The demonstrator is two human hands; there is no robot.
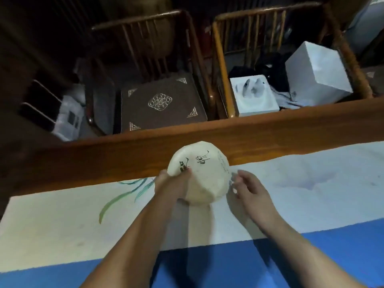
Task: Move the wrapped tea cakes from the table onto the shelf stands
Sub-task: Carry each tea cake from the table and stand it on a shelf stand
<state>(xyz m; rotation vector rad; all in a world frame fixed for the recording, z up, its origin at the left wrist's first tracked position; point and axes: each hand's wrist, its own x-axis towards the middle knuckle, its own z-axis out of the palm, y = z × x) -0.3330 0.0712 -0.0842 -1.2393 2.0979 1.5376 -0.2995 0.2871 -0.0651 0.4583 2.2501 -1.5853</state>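
Observation:
A round tea cake wrapped in cream paper with black brush characters is held tilted above the table, near its far wooden edge. My left hand grips its lower left rim, thumb on the printed face. Just right of the cake, my right hand hovers with fingers curled and apart, its fingertips close to the cake's right edge; I cannot tell whether they touch. No shelf stand is in view.
The table carries a pale painted cloth with a blue border. Beyond its edge stand two wooden chairs: the left one holds a brown patterned cushion, the right one holds white boxes and dark items.

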